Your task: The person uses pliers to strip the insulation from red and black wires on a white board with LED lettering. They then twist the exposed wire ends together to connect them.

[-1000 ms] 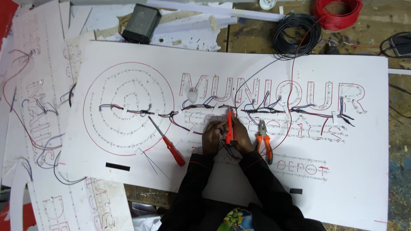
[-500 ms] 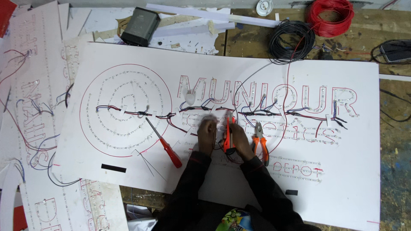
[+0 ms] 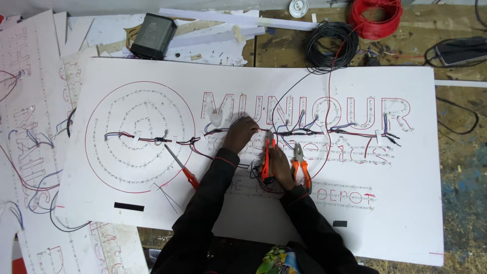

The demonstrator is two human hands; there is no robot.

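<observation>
Long black sleeves (image 3: pixel 203 208) with thin red cuff trim, bare hands.

Worn, paint-stained wooden floor (image 3: pixel 456 167) under evenly lit white boards (image 3: pixel 30 101) at left

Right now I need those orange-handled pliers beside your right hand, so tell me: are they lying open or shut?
Open. The orange-handled pliers lie flat on the white sign board with their two handles spread apart, beside the right hand.

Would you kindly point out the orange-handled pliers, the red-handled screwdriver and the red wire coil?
Orange-handled pliers (image 3: pixel 301 170), head view, on the handles.
Red-handled screwdriver (image 3: pixel 190 178), head view, on the red handle.
Red wire coil (image 3: pixel 375 18), head view, on the coil's windings.
</observation>
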